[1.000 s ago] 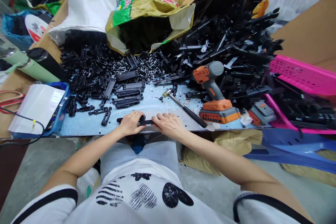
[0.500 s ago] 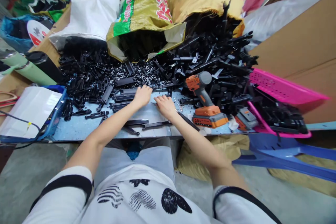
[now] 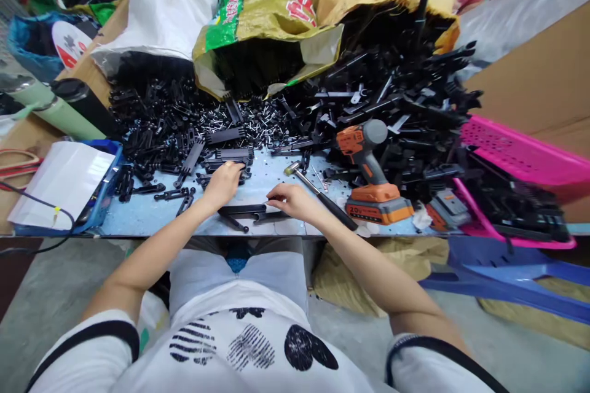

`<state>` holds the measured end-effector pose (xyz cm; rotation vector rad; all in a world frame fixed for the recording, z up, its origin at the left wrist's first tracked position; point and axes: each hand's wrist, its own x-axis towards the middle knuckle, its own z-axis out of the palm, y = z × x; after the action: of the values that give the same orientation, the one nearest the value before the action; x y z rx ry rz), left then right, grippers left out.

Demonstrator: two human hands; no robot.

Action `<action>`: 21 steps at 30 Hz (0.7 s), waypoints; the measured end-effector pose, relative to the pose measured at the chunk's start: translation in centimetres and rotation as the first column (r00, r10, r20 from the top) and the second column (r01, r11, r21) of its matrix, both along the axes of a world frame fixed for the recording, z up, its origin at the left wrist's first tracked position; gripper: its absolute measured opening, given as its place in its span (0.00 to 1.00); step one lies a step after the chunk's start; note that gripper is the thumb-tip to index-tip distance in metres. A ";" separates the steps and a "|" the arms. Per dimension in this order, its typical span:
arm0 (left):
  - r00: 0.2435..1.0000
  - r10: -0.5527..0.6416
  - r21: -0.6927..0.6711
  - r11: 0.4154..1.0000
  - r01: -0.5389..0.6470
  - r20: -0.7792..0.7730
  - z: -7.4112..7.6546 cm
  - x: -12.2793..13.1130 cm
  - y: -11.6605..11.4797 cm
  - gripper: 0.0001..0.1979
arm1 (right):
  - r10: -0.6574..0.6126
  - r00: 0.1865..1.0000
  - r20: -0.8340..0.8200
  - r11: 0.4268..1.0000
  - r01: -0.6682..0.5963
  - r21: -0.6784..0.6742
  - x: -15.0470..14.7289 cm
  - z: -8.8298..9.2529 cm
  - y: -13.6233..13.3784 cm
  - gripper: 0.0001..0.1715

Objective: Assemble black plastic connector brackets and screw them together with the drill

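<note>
My left hand (image 3: 224, 185) is over the left side of the work surface, fingers curled down at the ends of several flat black plastic parts (image 3: 230, 153). Whatever its fingertips grip is hidden. My right hand (image 3: 295, 201) pinches thumb and fingers together, with a tiny dark thing at the tips too small to name. Just below it lies a long black channel-shaped part (image 3: 246, 209), with another black part (image 3: 234, 223) slanting beside it. A hammer (image 3: 329, 204) with a dark handle rests to the right of my right hand.
An orange and grey cordless driver (image 3: 369, 166) stands right of the hammer. Behind are heaped black parts (image 3: 157, 116), loose screws (image 3: 262, 126) and open sacks (image 3: 271, 6). A pink basket (image 3: 520, 153) sits right; a blue tray (image 3: 108, 181) sits left.
My hands have moved apart and nearer the table's front edge, the left one also leftward. The hammer's head, hidden before, now shows. The whole view has shifted slightly.
</note>
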<state>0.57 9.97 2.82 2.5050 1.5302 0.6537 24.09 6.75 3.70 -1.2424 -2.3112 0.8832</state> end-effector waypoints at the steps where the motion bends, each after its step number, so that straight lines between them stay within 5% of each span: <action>1: 0.999 0.024 -0.009 1.000 -0.023 0.043 0.0 -1.7 -1.7 0.12 | 0.026 0.998 0.058 1.000 -0.026 -0.008 -0.4 0.3 -0.2 0.05; 5: 0.997 0.049 -0.060 0.997 -0.046 0.060 -0.3 -6.1 -7.0 0.10 | 0.104 0.926 0.363 0.990 -0.132 0.052 -2.2 1.5 -1.0 0.05; 10: 0.987 0.001 -0.066 0.998 -0.012 -0.161 0.1 -6.0 -9.2 0.12 | 0.162 0.788 0.594 0.956 -0.274 0.103 -4.5 2.3 -1.8 0.07; 21: 0.838 -0.252 -0.112 0.968 0.227 -0.484 2.5 -4.1 -8.7 0.11 | 0.038 0.906 0.421 0.983 -0.109 0.146 -3.1 0.2 -2.3 0.04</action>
<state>-3.56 1.23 5.31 2.9029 1.2876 -0.0824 21.01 4.42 3.88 -1.3846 -2.7131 0.4619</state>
